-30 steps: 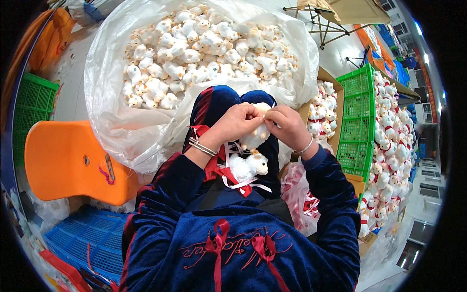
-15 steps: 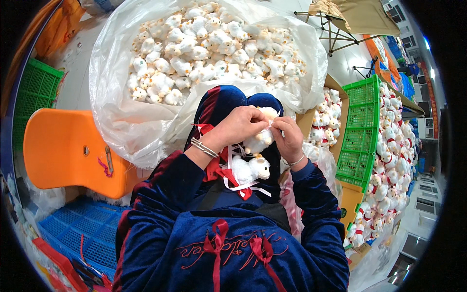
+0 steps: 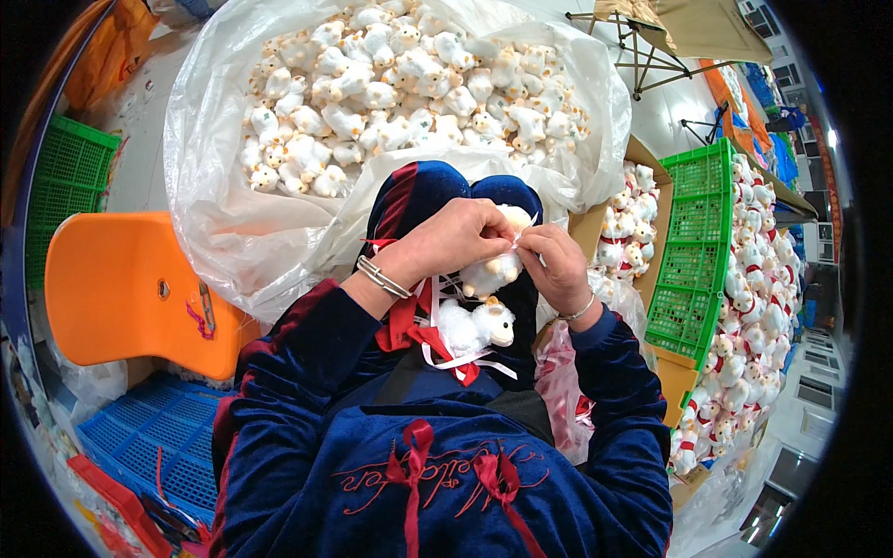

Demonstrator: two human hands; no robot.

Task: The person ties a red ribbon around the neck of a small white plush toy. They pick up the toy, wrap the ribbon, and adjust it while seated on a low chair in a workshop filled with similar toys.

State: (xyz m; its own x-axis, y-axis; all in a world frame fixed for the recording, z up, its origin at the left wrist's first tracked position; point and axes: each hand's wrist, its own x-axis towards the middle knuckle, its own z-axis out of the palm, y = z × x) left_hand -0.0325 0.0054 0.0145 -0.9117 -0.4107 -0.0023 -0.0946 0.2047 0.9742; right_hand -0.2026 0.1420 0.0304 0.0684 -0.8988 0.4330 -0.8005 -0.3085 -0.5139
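Observation:
Over my lap, a small white plush animal point(image 3: 491, 273) with a cream head is between my two hands. My left hand point(image 3: 458, 240) has its fingers closed at the toy's neck. My right hand point(image 3: 558, 265) pinches at the same spot from the other side, where a thin white ribbon seems to run; the fingers partly hide it. Just below, a second white plush animal point(image 3: 465, 327) lies on my lap, facing right. Beside and under it are red cloth pieces point(image 3: 402, 321) and loose white ribbons point(image 3: 493, 365).
In front of my knees a large clear plastic bag point(image 3: 219, 200) holds a heap of similar toys point(image 3: 400, 93). An orange stool point(image 3: 121, 279) stands left, above a blue crate point(image 3: 158, 446). At right are a cardboard box point(image 3: 662, 200), a green crate point(image 3: 688, 251) and toys with red scarves point(image 3: 744, 307).
My hands stay together at the toy's neck with slight finger motion. The right forearm has shifted a little outward and down, and the view has moved slightly.

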